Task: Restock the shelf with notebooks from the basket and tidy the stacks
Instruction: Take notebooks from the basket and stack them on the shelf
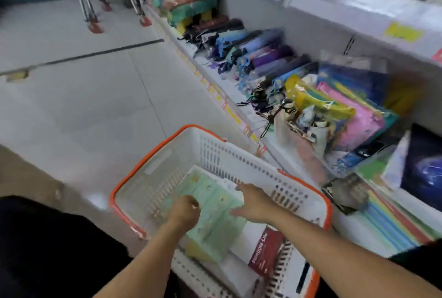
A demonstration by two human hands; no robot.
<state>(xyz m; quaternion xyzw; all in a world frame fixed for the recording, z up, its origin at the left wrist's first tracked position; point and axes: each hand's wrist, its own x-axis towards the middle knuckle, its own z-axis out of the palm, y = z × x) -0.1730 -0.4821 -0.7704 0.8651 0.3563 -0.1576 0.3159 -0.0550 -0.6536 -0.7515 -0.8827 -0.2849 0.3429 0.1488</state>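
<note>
A white basket (215,154) with an orange rim sits on the floor right beside the low shelf (263,144), and everything here is placed against it. Inside the basket lies a stack of pale green notebooks (215,204), tilted across its middle. The left hand (183,211) grips the stack's near-left edge, fingers curled over it, while the right hand (256,202) presses on the stack's far-right side with fingers spread and fairly straight. Nearer the person, still inside the basket, lies a dark red notebook (266,252) on some white ones (the picture is blurred, so its lettering cannot be read). On the shelf beyond the basket lie folded umbrellas (258,53) and a rainbow-edged stack (392,223).
</note>
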